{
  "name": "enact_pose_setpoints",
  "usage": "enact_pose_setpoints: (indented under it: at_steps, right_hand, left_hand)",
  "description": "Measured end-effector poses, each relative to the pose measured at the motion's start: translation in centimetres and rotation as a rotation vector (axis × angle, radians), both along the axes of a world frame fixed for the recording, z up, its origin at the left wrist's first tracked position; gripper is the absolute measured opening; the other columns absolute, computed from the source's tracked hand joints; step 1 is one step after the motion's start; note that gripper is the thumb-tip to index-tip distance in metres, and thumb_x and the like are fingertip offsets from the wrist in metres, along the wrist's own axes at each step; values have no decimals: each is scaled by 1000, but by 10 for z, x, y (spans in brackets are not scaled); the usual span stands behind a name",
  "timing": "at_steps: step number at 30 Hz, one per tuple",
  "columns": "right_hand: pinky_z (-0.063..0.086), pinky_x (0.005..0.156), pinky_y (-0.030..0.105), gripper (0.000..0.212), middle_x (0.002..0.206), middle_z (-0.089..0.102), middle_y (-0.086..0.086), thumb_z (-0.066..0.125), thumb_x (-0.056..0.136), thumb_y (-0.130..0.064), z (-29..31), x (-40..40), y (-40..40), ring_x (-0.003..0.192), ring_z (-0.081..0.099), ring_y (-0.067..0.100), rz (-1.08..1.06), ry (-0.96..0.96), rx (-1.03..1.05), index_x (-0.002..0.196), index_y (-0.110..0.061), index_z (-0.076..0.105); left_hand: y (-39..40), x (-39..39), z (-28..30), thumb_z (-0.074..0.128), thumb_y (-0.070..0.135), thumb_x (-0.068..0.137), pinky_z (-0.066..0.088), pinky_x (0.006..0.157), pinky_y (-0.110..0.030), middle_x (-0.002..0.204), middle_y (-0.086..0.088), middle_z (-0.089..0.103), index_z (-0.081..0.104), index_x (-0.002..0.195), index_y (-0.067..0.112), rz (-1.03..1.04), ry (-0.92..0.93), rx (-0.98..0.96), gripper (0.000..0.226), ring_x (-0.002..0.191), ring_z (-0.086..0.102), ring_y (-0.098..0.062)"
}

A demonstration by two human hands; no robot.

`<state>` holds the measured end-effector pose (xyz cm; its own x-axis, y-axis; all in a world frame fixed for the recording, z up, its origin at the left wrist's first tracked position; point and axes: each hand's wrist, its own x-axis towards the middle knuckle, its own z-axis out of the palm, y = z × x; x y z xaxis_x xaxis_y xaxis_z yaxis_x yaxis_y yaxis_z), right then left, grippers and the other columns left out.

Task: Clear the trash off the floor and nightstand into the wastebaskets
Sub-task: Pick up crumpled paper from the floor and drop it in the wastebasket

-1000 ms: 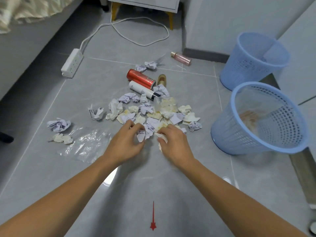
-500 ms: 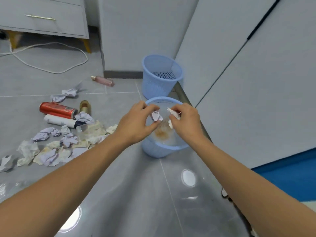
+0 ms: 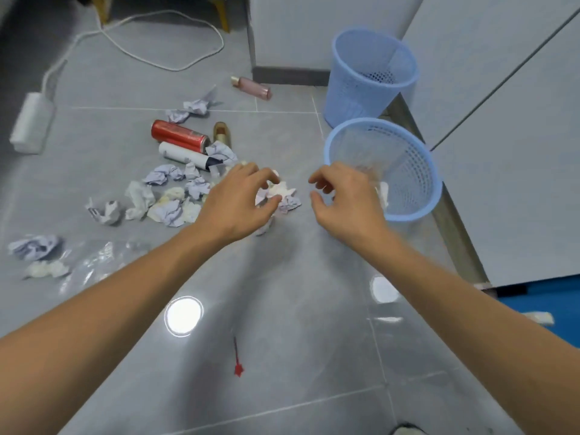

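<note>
Crumpled paper wads (image 3: pixel 284 196), white and pale lilac, lie on the grey tile floor (image 3: pixel 282 309) directly beneath and just beyond the left hand (image 3: pixel 241 202), whose fingers are curled but parted and hold nothing. The right hand (image 3: pixel 345 199) is likewise loosely open and empty, hovering between those wads and the near blue wastebasket (image 3: pixel 420 171). By my reading the left hand is nearer the paper, and the basket lies to the right of both hands, so any pickup would travel rightward. More wads spread off to the left, past a red can (image 3: pixel 179 136) and a white tube (image 3: pixel 182 155) lying side by side, long axes running left to right. A second blue wastebasket (image 3: pixel 370 76) stands farther back. The left hand covers part of the heap, so how much paper sits under it is unclear. The near basket's contents are blurred, and the nightstand is cut off at the top.
</note>
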<state>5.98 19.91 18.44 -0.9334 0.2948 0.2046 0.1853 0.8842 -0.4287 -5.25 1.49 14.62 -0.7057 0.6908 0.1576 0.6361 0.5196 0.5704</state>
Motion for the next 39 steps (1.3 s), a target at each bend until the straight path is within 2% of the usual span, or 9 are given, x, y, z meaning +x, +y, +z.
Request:
enact_pose_setpoints:
  at_steps: [8,12,18,24,29,32,36,39]
  right_hand:
    - [55,76,43,19,98,62,-7,65,86,-26,-72,10,-94,91,60,17,270,-141,-60,105,-24,67]
    - [55,77,42,20,100,61,-6,68,88,-25,-109,29,-117,93,60,17,416,-266,-66,108,-24,67]
    - [53,75,42,22,104,61,-1,70,88,-17,-158,69,-136,95,58,23,576,-345,-71,109,-18,68]
    - [54,72,44,27,105,59,-2,70,81,-10,-190,101,-149,99,56,24,710,-474,-65,106,-21,69]
    - [51,66,42,34,106,56,0,77,76,-6,-199,105,-154,93,52,24,786,-492,13,107,-20,71]
    - [45,59,36,28,99,55,2,79,73,-5,-200,101,-157,86,52,25,801,-464,46,96,-17,69]
    - [42,54,35,22,90,51,0,79,74,-4,-204,96,-157,79,48,22,804,-423,74,78,-17,62]
    - [45,55,39,20,91,52,1,78,78,-5,-208,94,-158,79,48,23,817,-389,81,78,-17,61]
  left_hand:
    - [-101,31,-59,58,44,93,51,82,-39,108,11,60,63,118,31,144,-115,-103,29,105,54,-12]
    - [-144,47,-91,59,41,94,50,80,-38,107,10,60,62,119,31,207,-152,-157,27,106,53,-14]
    - [-190,73,-132,60,34,91,51,83,-42,107,9,58,62,118,30,289,-198,-194,28,109,53,-19]
    - [-209,85,-146,57,39,93,50,84,-42,107,6,59,63,117,28,289,-221,-207,27,111,53,-22]
    - [-213,82,-146,58,36,92,51,85,-44,108,7,59,63,118,29,299,-224,-202,28,111,52,-21]
    - [-211,80,-145,59,36,92,51,85,-43,109,8,59,62,119,29,302,-225,-197,28,112,52,-20]
    - [-205,77,-148,60,35,93,50,85,-41,109,7,58,62,120,28,283,-207,-182,27,109,51,-20]
    - [-193,67,-150,58,35,94,50,83,-41,110,7,56,60,122,29,254,-183,-186,29,108,51,-18]
